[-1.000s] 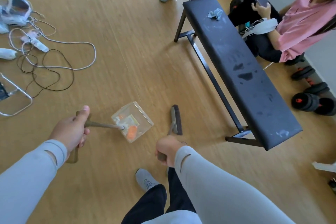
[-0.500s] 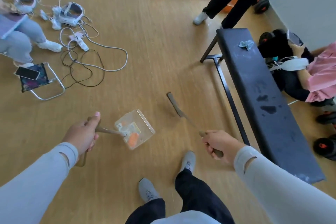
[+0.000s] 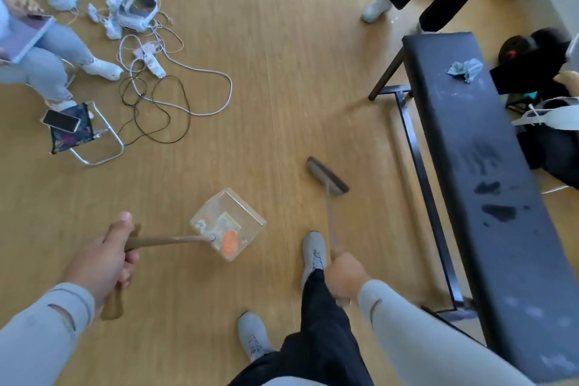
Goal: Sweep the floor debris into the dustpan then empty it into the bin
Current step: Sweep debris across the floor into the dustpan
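- The clear dustpan [image 3: 228,222] sits low over the wooden floor [image 3: 282,72], in front of the person's feet, and it's already got stuff in it: an orange scrap [image 3: 230,242] plus some pale paper-ish bits [image 3: 219,222].
- Left hand [image 3: 100,263] is wrapped round the dustpan's brown handle [image 3: 163,241], thumb sticking up.
- Right hand [image 3: 344,276] has its fingers closed round the broom [image 3: 328,176] stick; the brush head is out ahead, right of the dustpan and apart from it.
- Black bench [image 3: 488,197] runs down the right side, close to the broom. A tangle of cables [image 3: 163,97] and a small folding stool [image 3: 84,135] are off to the left. Decent stretch of bare floor in between.
- Compared with half a second ago, the right hand has pulled in closer to the leg and the broom head now sits further right. Dustpan's barely moved.
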Demonstrator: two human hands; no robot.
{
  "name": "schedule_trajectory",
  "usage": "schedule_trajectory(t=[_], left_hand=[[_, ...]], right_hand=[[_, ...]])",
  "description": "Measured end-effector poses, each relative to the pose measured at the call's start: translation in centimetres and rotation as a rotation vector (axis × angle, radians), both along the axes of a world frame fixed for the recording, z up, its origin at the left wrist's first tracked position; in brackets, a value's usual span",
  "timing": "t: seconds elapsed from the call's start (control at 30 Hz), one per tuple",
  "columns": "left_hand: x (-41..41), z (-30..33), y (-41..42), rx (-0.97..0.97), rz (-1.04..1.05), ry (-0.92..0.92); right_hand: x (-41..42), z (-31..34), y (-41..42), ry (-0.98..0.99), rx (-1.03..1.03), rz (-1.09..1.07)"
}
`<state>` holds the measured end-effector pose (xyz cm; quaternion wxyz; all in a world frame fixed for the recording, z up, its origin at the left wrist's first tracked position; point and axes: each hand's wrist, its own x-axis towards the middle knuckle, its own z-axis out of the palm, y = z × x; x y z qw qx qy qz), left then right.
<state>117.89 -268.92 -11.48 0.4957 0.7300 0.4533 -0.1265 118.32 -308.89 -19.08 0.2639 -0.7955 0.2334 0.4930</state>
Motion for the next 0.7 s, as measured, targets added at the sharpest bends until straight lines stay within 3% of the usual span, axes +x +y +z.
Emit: schedule_trajectory(t=[0.2, 0.3, 0.37, 0.43, 0.5, 0.63, 0.7], left_hand=[[4.1, 1.4, -2.0, -0.01, 0.013, 0.016], [5.2, 1.3, -1.9, -0.027, 0.047, 0.014], [5.7, 0.9, -1.7, -0.043, 0.077, 0.014], [5.9, 0.8, -1.7, -0.059, 0.116, 0.02], [6.1, 0.8, -2.3, -0.068, 0.148, 0.031], [6.5, 0.0, -3.7, -0.095, 0.205, 0.054], [6.7, -0.7, -4.3, -0.101, 0.22, 0.069]], right_hand=[[2.4, 6.4, -8.2, 0.11, 0.135, -0.38], [7.0, 8.2, -13.1, 0.033, 0.178, -0.527], [11.4, 8.4, -14.7, -0.064, 0.143, -0.503], [17.0, 7.2, -15.7, -0.128, 0.033, -0.409], [23.0, 5.6, -15.7, -0.155, -0.1, -0.185], [29.0, 1.8, -13.6, -0.128, -0.408, 0.689], [28.2, -0.2, -11.8, -0.125, -0.357, 0.631]])
